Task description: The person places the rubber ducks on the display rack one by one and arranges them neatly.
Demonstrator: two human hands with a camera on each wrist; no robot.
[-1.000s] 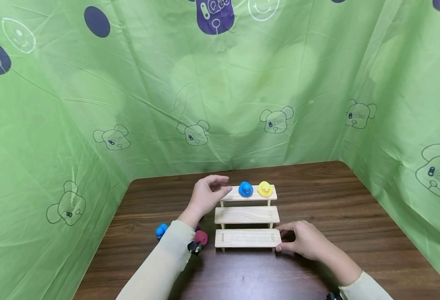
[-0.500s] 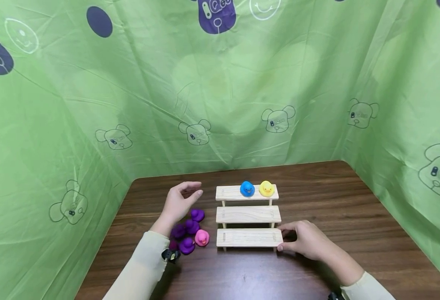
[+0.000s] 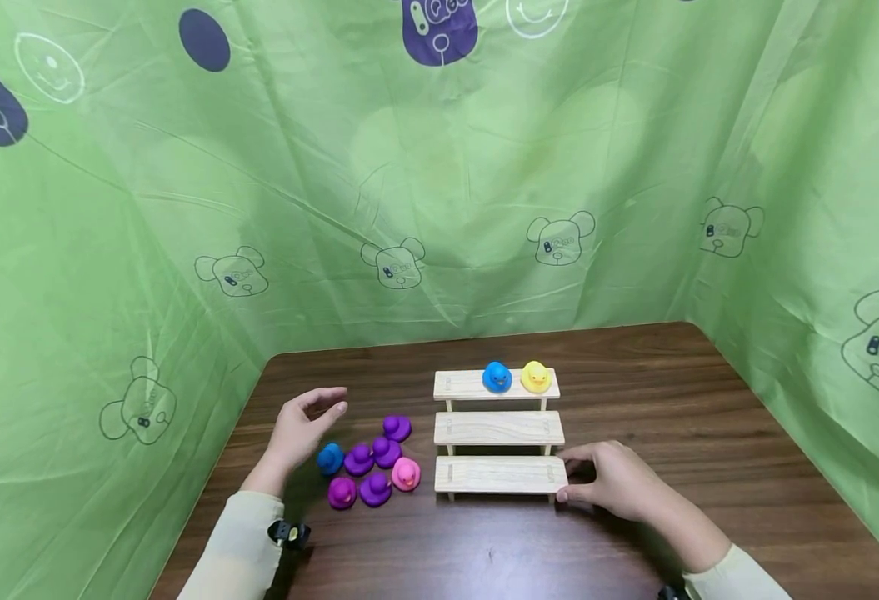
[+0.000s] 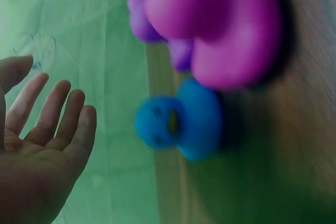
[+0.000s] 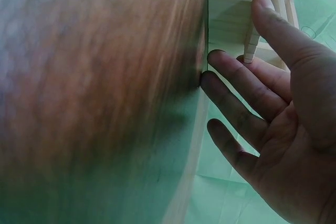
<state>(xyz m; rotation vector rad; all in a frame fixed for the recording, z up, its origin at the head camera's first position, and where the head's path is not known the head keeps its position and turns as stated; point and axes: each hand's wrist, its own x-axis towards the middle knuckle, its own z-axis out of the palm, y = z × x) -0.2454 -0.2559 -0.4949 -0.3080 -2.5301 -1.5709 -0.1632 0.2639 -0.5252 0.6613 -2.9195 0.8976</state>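
Note:
My left hand (image 3: 296, 427) hovers at the left of the table, holding nothing, fingers loosely bent. Close by its wrist sits a blue rubber duck (image 3: 330, 459), also large in the left wrist view beside a magenta duck (image 4: 236, 30). Several purple ducks (image 3: 375, 489) and a pink duck (image 3: 406, 474) lie to its right. A three-step wooden display rack (image 3: 501, 476) stands mid-table. On its top step sit another blue duck (image 3: 496, 377) and a yellow duck (image 3: 536, 377). My right hand (image 3: 613, 482) pinches the right end of the lowest step between thumb and fingers.
The brown wooden table (image 3: 709, 433) ends at the back against a green printed cloth (image 3: 469, 208), which also hangs on both sides. The loose ducks lie between my left hand and the rack.
My left hand has moved away from the rack's top step to the left, past the loose ducks, uncovering them. My right hand stays at the lowest step.

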